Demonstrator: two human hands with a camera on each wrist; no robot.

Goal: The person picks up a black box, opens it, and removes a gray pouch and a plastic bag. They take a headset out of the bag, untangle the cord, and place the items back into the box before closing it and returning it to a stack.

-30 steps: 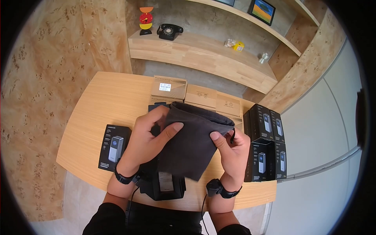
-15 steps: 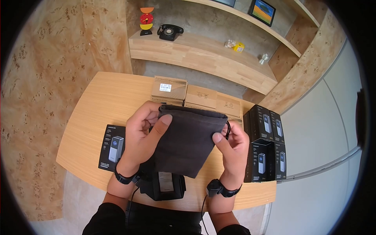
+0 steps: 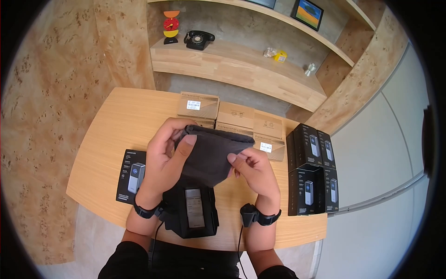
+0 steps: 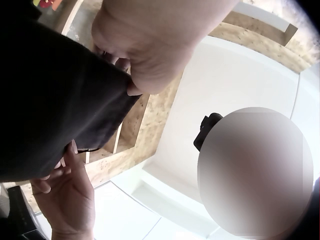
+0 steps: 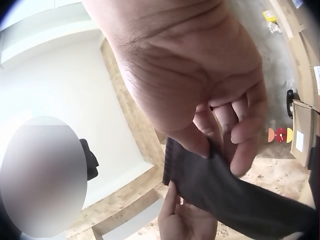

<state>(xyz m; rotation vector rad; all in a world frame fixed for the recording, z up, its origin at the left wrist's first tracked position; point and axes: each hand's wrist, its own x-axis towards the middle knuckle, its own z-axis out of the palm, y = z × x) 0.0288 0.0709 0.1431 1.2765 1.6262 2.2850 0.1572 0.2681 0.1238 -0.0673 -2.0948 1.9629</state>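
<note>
A dark grey drawstring pouch (image 3: 209, 156) is held up over the table between both hands, its hemmed mouth at the top. My left hand (image 3: 163, 162) pinches its upper left side, thumb in front and fingers behind. My right hand (image 3: 258, 174) pinches the right side lower down, below the mouth. In the right wrist view, the right thumb and fingers grip the folded pouch fabric (image 5: 235, 197). Under the pouch, close to the person, lies an opened black box (image 3: 211, 218) with a grey printed panel (image 3: 195, 209) in it.
A black power bank box (image 3: 127, 176) lies at left. Several similar black boxes (image 3: 309, 190) are stacked at right. Cardboard boxes (image 3: 234, 116) stand along the back of the table (image 3: 111, 121). A shelf (image 3: 232, 69) behind carries a black telephone (image 3: 199, 40).
The right hand has moved left and inward along the pouch's side, and the pouch now looks narrower and gathered, its lower end raised. More of the opened black box shows.
</note>
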